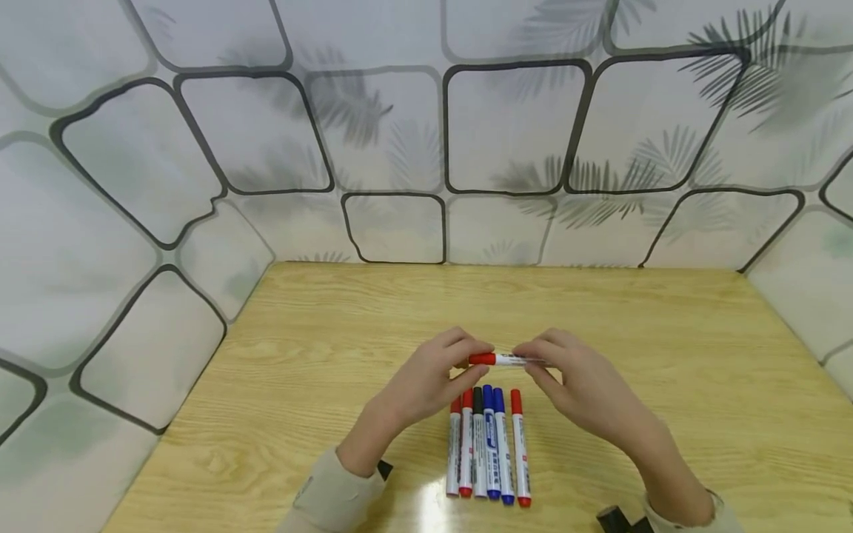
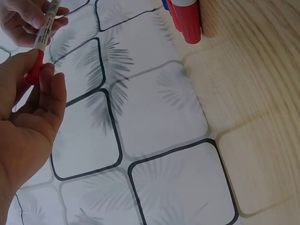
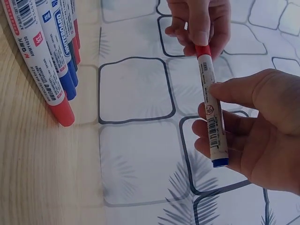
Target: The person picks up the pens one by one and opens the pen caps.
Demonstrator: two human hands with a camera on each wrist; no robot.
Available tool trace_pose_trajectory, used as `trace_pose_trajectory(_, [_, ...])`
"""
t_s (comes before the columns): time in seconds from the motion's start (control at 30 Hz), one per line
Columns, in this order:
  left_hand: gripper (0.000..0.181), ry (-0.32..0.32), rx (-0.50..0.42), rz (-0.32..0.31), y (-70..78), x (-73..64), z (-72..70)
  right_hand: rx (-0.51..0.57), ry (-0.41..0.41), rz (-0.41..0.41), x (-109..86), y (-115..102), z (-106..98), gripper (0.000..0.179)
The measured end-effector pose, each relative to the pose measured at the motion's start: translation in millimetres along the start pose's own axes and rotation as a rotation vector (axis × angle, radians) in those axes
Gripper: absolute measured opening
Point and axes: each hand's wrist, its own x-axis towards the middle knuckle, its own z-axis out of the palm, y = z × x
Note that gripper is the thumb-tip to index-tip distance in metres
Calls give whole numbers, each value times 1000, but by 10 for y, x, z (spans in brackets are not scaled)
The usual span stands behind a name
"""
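Between both hands, above the table, a whiteboard marker point(image 1: 506, 360) is held roughly level. It has a red cap point(image 3: 203, 50), a white barrel and, in the right wrist view, a blue end plug point(image 3: 220, 162). My left hand point(image 1: 426, 379) pinches the red cap between thumb and fingers. The barrel is gripped by my right hand point(image 1: 589, 381), with the thumb on one side and the fingers on the other. Just below the hands, several capped markers lie side by side, among them a black-capped marker point(image 1: 478, 444) and a red-capped marker point(image 1: 521, 451) slightly apart at the right.
The wooden table point(image 1: 300, 355) reaches back to a wall covering point(image 1: 393, 229) with dark outlines and leaf prints. Similar covering rises at the left and right edges. Blue-capped markers point(image 1: 503, 444) lie within the row, caps pointing away from me.
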Motion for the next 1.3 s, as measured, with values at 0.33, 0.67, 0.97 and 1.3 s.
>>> trace_pose_trajectory(0.33, [19, 48, -198, -5, -39, 20, 13, -2, 31, -72, -5, -21, 36, 24])
trace_pose_trajectory(0.67, [20, 6, -154, -39, -65, 8, -62, -78, -69, -28, 17, -8, 52, 18])
trace_pose_trajectory(0.97, [17, -45, -258, -127, -101, -25, -94, -26, -139, -14, 7, -8, 10, 17])
trace_pose_trajectory(1.3, [15, -35, -333, -117, -105, -42, -162, 75, -154, -68, 6, -28, -46, 18])
